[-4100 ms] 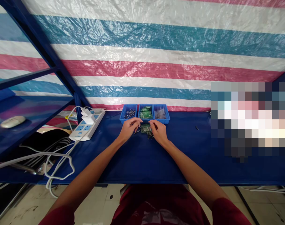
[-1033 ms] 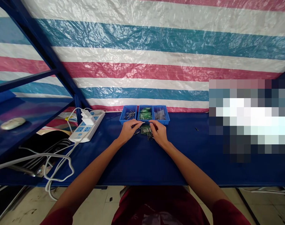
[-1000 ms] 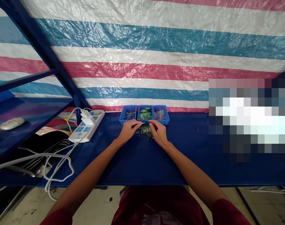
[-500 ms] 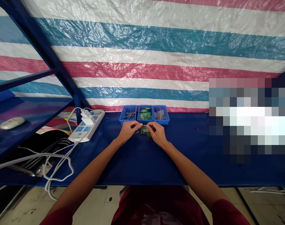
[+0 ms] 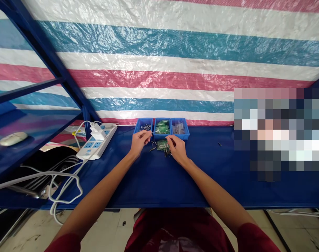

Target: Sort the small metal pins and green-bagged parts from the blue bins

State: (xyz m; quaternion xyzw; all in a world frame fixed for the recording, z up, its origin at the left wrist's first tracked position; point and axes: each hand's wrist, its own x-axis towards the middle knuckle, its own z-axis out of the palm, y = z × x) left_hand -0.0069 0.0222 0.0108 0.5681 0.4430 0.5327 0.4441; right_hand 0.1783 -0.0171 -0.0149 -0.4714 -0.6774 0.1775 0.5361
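My left hand is over the front edge of the left blue bin, which holds small dark and metallic pieces. Its fingertips are pinched together, and what they hold, if anything, is too small to name. My right hand hovers beside a small pile of green packets and thin metallic pieces on the blue table, thumb and forefinger close together. Whether something is between them cannot be made out. The middle bin holds green packets, the right bin clear bags.
A white power strip with plugs and looping white cables lies on the left. A small dark piece sits on the blue table to the right. A white mouse rests on the left shelf. The far right is pixelated.
My hands have moved apart; the left one went left and slightly up to the left bin. The thin piece between my fingertips no longer shows. The pile on the table is more visible.
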